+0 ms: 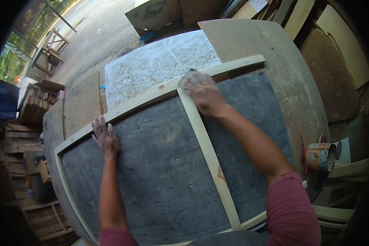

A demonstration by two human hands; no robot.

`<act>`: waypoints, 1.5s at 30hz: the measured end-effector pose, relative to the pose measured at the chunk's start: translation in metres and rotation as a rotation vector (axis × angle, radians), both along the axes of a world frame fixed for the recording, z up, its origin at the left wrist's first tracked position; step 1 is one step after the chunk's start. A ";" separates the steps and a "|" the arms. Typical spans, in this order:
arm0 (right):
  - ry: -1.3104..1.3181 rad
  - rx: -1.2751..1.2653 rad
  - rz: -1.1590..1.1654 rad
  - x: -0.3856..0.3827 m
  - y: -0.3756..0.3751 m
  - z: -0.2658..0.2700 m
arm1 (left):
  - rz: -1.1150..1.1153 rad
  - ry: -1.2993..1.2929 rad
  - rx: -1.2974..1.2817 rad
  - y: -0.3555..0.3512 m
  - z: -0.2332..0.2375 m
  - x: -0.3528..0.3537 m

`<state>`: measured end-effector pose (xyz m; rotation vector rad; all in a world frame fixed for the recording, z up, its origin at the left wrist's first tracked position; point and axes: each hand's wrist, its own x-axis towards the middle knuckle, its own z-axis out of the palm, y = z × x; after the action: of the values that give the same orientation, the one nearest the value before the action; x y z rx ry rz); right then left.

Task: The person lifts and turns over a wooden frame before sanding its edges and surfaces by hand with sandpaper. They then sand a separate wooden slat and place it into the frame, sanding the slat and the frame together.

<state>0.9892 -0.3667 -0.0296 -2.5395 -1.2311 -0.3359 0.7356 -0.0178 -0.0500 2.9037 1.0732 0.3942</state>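
A pale wooden frame (137,101) lies over a dark grey board, with a crossbar (207,153) joining its far rail. My right hand (205,93) presses a greyish piece of sandpaper (188,78) flat on the far rail, right by the joint with the crossbar. The palm and fingers cover much of the sandpaper. Farther left, my left hand (105,137) rests with its fingers stretched out on the same rail, near its left corner. Nothing shows in that hand.
Under the frame, the dark board (151,164) is on a large worktable. A dusty white sheet (160,61) lies beyond the far rail. A paint-stained can (319,157) stands at the right edge beside a red-handled tool (304,153). Timber pieces are stacked at left (37,104).
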 end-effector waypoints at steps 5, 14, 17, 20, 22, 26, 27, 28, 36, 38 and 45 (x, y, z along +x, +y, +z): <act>0.066 -0.123 -0.063 0.046 -0.055 0.020 | -0.031 -0.039 -0.022 -0.002 0.001 -0.001; 0.211 -0.023 0.069 -0.028 0.079 0.011 | 0.006 0.007 -0.012 -0.004 0.001 -0.002; 0.156 -0.013 0.172 -0.001 0.057 0.011 | -0.005 0.016 -0.019 0.000 0.005 0.003; 0.102 -0.117 0.006 0.075 -0.045 0.022 | 0.020 0.010 -0.038 -0.006 0.003 -0.001; -0.028 -0.153 -0.149 0.117 -0.122 0.012 | -0.002 -0.017 -0.014 -0.006 0.004 0.002; 0.054 -0.191 0.079 0.038 -0.024 0.033 | -0.003 -0.031 0.004 -0.007 0.004 0.003; -0.056 -0.120 0.231 0.012 0.020 0.012 | 0.000 -0.025 0.007 -0.006 0.003 0.003; 0.028 -0.162 0.160 -0.034 0.067 0.028 | -0.004 -0.025 0.015 -0.007 0.003 0.002; 0.079 -0.254 0.164 -0.038 0.062 0.048 | -0.001 -0.036 -0.061 -0.007 0.007 -0.001; -0.067 -0.174 -0.109 -0.004 0.000 0.025 | -0.008 -0.031 -0.037 -0.008 0.008 0.003; 0.039 0.017 0.123 -0.116 0.156 0.009 | -0.012 -0.046 -0.044 -0.007 0.008 0.000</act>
<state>0.8730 -0.2105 -0.0205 -2.4308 -1.3560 -0.2669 0.7356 -0.0252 -0.0424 2.8463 1.0447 0.4296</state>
